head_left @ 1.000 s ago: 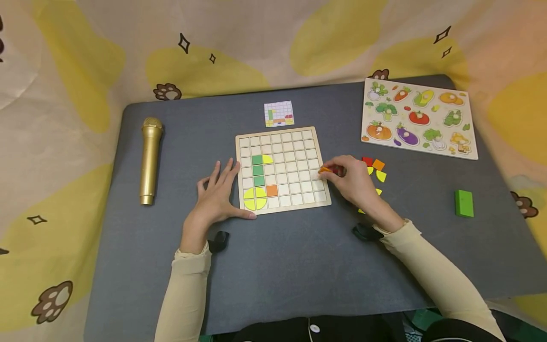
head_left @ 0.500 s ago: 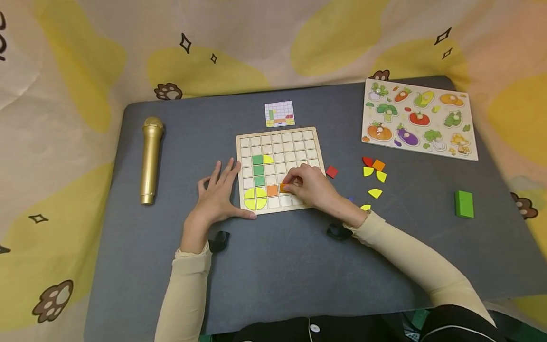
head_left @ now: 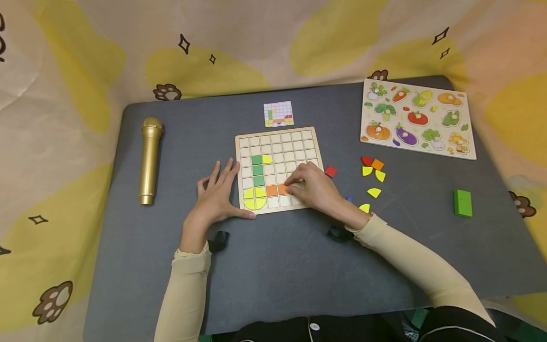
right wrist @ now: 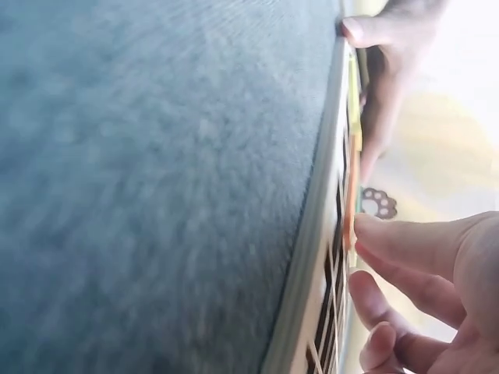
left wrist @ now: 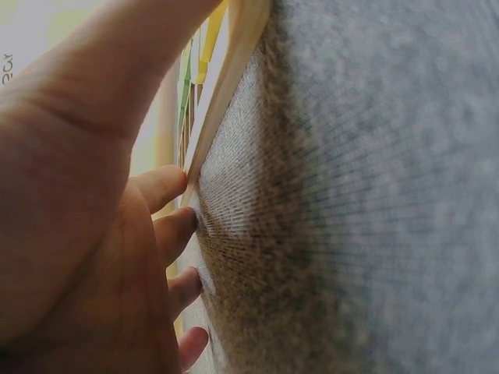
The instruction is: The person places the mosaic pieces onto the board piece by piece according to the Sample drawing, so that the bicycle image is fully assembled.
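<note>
Spreading its fingers apart, the left hand (head_left: 217, 202) bordered the gridded board (head_left: 290, 156) in the head view, thumb at the near corner. The right hand (head_left: 315, 189) leaned over the grid, its tips at an orange tile (head_left: 281, 189) lying in a cell beside another orange tile (head_left: 271, 190); whether they pinched or merely pressed it, I couldn't tell. A red square (head_left: 330, 171) sat just off the board. In the left wrist view, one fingertip met the wooden rim (left wrist: 217, 101). In the right wrist view, a fingertip touched orange on the grid.
</note>
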Available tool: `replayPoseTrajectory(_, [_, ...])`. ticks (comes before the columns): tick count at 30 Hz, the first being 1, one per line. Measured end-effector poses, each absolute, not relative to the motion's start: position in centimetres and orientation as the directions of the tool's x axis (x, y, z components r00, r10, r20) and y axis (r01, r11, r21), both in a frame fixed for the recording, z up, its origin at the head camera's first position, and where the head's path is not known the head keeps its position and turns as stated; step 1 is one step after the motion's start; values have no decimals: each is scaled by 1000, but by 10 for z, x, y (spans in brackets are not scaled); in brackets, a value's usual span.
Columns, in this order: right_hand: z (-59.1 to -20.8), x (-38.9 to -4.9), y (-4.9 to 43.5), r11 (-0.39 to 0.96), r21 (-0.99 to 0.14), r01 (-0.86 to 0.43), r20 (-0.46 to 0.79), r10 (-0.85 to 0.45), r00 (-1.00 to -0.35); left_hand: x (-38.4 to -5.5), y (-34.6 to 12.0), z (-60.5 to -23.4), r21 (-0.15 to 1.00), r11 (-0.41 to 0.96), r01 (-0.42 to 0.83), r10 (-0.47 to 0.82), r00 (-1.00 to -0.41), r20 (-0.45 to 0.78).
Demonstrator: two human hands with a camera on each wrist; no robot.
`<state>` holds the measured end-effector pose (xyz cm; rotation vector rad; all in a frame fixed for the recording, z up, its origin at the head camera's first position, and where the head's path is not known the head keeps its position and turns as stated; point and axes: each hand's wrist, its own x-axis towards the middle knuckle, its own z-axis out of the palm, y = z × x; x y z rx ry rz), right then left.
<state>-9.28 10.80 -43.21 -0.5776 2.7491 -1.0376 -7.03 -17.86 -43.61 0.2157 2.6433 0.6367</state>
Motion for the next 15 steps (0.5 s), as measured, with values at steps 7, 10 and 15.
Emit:
replayPoseTrajectory(7, [-426, -94, 144, 707, -677, -202, -46, -314, -948, -70, -179, -436, 467, 882, 55, 243, -903, -353])
replayPoseTrajectory(10, [-427, -96, 170, 722, -670, -174, -42, -270, -962, -71, -179, -436, 471, 880, 56, 246, -903, -352])
replayPoseTrajectory(15, [-428, -97, 218, 759, -642, -110, -24, -164, -986, -71, -178, -437, 472, 880, 56, 247, -903, -352])
